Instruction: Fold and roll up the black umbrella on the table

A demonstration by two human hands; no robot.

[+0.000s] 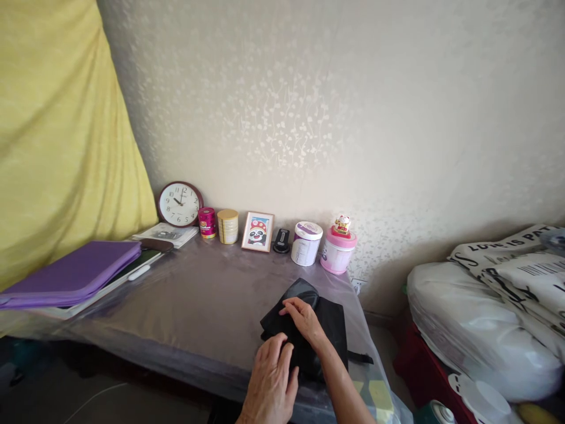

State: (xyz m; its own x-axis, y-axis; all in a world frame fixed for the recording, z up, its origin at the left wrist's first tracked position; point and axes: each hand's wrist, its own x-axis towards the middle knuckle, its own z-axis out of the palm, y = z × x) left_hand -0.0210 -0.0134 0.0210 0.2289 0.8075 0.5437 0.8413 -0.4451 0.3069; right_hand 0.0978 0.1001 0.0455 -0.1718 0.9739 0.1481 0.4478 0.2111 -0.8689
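A black cloth item point(331, 330), folded over in layers, lies near the right front edge of the table. A short strap sticks out from its right side. Over its upper middle, my right hand point(302, 318) has its fingers bent together on a fold of the cloth; the fingertips are partly hidden. My left hand point(271, 377) is at the near left edge of the cloth, palm down, fingers bent and thumb held apart, with no grip visible. What the item is when unfolded cannot be seen.
Along the wall stand a clock point(180, 204), a pink can point(207, 222), a yellow-lidded jar point(228, 227), a framed panda picture point(258, 232), a black device point(281, 240) and two tubs point(306, 244). Purple folders point(75, 271) lie left. Stuffed bags point(477, 324) sit right of the table.
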